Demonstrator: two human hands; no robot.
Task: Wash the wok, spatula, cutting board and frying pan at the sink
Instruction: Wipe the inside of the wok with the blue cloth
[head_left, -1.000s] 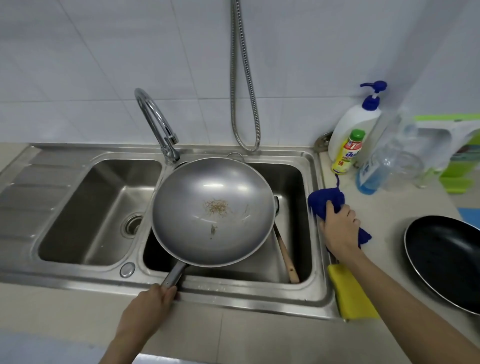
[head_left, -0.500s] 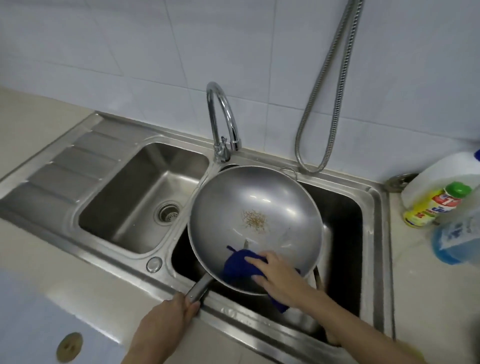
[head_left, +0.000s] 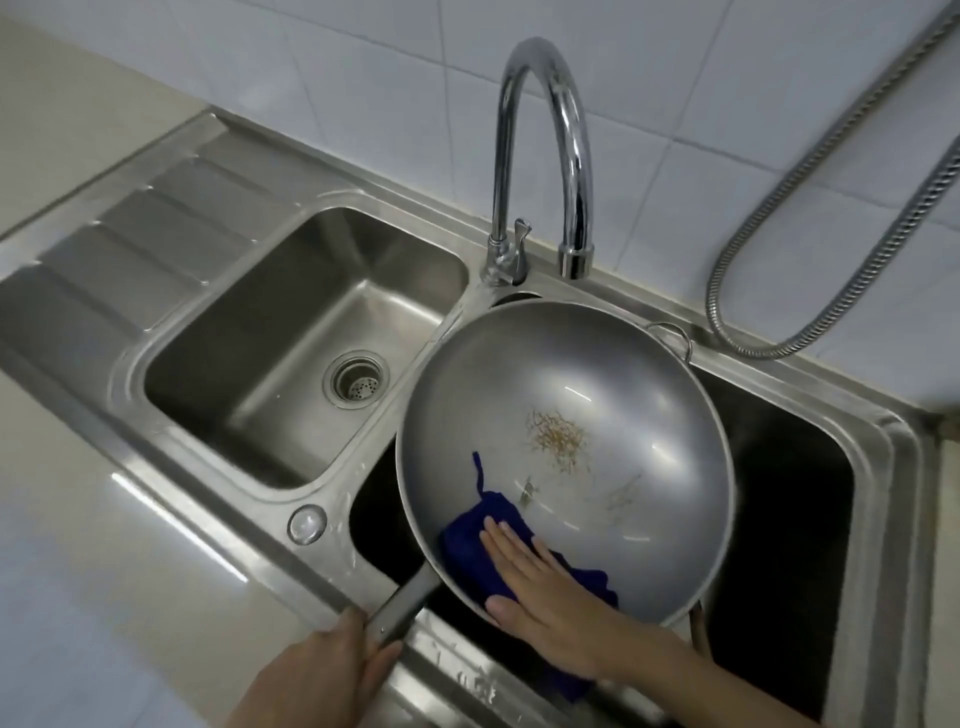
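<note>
A silver wok (head_left: 613, 374) rests tilted over the right sink basin (head_left: 795, 499), with brown food scraps (head_left: 558, 441) stuck near its centre. My left hand (head_left: 322, 670) grips the wok's metal handle (head_left: 402, 605) at the front rim of the sink. My right hand (head_left: 545, 587) lies flat, fingers together, pressing a blue cloth (head_left: 485, 535) against the wok's near inner wall. A wooden handle tip (head_left: 696, 621), probably the spatula, pokes out below the wok's right edge. The cutting board and frying pan are out of view.
The left basin (head_left: 291, 358) has a drain strainer (head_left: 357, 385). A curved chrome faucet (head_left: 540, 156) stands behind the wok, its spout above the wok's far rim. A metal spray hose (head_left: 810, 208) hangs on the tiled wall at right. A ribbed draining surface (head_left: 130, 234) lies at far left.
My right hand carried the blue cloth from the counter at right into the wok and now presses it flat there. The view swung left and closer. My left hand kept hold of the handle.
</note>
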